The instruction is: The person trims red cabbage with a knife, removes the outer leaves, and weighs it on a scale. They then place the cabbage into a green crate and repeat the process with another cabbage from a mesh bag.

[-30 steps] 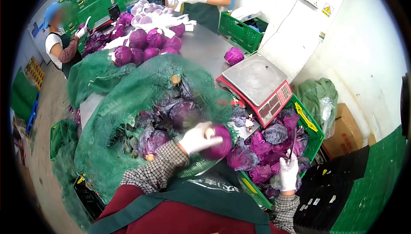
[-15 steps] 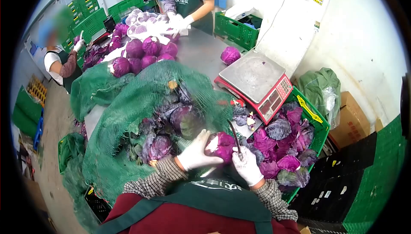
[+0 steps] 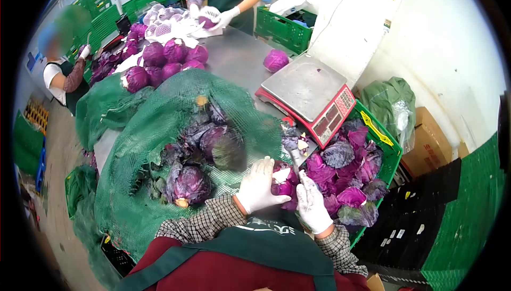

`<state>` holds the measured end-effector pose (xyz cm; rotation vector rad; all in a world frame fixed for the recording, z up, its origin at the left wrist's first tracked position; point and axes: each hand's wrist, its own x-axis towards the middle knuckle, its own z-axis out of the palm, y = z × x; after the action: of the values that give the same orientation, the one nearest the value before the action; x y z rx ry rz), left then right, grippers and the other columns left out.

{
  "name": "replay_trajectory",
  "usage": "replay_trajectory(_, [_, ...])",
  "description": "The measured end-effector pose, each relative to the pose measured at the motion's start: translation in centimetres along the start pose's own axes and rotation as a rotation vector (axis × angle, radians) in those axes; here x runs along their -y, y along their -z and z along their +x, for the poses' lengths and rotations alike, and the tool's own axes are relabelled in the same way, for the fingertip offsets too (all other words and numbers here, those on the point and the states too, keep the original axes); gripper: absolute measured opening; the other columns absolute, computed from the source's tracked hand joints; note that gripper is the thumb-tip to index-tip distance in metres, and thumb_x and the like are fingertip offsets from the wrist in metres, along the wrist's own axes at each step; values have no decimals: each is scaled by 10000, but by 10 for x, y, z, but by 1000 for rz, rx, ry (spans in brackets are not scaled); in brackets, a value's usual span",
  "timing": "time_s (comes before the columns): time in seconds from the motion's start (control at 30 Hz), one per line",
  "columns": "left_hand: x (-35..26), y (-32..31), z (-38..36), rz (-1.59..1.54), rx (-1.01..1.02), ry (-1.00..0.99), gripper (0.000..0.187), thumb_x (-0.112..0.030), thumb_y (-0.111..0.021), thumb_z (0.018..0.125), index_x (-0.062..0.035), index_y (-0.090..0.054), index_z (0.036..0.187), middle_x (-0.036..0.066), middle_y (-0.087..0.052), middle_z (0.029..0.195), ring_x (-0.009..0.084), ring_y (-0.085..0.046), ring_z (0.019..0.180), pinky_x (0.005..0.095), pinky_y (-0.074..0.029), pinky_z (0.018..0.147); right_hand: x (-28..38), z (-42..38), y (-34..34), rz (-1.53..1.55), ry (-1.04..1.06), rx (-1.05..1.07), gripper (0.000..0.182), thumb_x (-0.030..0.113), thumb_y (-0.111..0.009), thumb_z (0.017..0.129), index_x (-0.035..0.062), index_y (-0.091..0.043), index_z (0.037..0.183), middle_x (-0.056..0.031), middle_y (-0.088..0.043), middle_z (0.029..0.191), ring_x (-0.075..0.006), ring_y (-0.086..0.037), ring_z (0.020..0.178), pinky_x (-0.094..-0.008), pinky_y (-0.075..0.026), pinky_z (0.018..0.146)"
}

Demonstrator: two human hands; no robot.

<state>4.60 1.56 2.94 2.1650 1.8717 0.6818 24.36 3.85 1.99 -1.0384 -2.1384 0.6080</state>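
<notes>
Right hand (image 3: 313, 206) has come to the cabbage (image 3: 286, 183);
looks heavy, hard; cup its sides; left hand (image 3: 261, 187), fingers half open, holds it; can't tell right grip.

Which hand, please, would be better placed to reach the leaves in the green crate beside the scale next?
Probably the right hand: it is beside the leaves in the green crate, while the left hand is farther off, across the purple cabbage.
</notes>
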Motion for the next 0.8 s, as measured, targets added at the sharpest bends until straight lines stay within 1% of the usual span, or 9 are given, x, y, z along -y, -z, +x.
replay_trajectory(0.2, [-13,-2,0,62,15,-17,1025,-566,-757,610,104,-412,1305,273,-434,1356,402,-415,1260,460,-350,1061,1,-12,-11,33,-112,98,475,189,-441,980,-94,-392,1358,-284,-450,1364,-353,-478,1263,-358,-417,1035])
replay_trajectory(0.4, [-22,-11,4,124,30,-29,977,-538,-744,621,86,-425,1302,271,-432,1357,391,-411,1258,518,-351,1006,15,7,-1,-176,-285,248,389,116,-448,968,-120,-463,1278,-290,-532,1264,-357,-552,1143,-363,-443,985])
replay_trajectory(0.5, [-27,-17,11,143,45,-47,986,-548,-742,620,87,-422,1304,276,-432,1352,388,-413,1250,525,-362,975,4,20,6,-346,-216,330,337,85,-421,948,-131,-511,1191,-248,-611,1118,-332,-634,917,-367,-519,804])
replay_trajectory(0.53, [-29,-17,11,146,54,-57,981,-557,-744,616,80,-434,1296,269,-441,1345,388,-415,1253,517,-359,979,-5,24,9,-568,5,398,319,73,-411,933,-126,-525,1154,-229,-622,1041,-310,-645,841,-371,-528,707])
replay_trajectory(0.63, [-29,-15,7,106,8,-64,978,-552,-776,595,67,-451,1278,259,-458,1331,387,-430,1244,504,-362,995,-69,22,-3,-772,201,312,319,78,-472,866,-120,-533,1109,-224,-614,949,-326,-630,794,-395,-513,643])
replay_trajectory(0.7, [-15,-2,-2,-4,-10,-35,971,-525,-794,592,62,-445,1283,264,-452,1338,382,-427,1252,516,-368,1005,-101,24,-1,-378,-171,313,356,78,-504,826,-131,-526,1113,-237,-616,974,-359,-625,833,-409,-517,700])
replay_trajectory(0.73, [-1,3,-11,-77,-29,-22,993,-493,-837,552,52,-442,1282,262,-451,1337,393,-433,1256,483,-365,1040,-122,5,-5,-651,39,329,309,79,-489,861,-101,-536,1108,-254,-616,1006,-381,-623,899,-417,-516,764])
replay_trajectory(0.77, [25,-6,-23,-239,-153,-98,1030,-474,-860,547,62,-411,1303,269,-451,1330,408,-433,1254,459,-363,1056,-145,-15,-19,-699,289,30,241,93,-476,892,-57,-546,1067,-245,-611,969,-372,-621,890,-417,-513,757])
replay_trajectory(0.8, [40,-2,-33,-295,-143,-30,1038,-465,-865,557,70,-396,1312,268,-453,1327,406,-440,1249,448,-361,1063,-142,-21,-24,-588,185,-30,215,127,-466,925,-29,-548,1048,-224,-606,912,-348,-621,847,-417,-512,733])
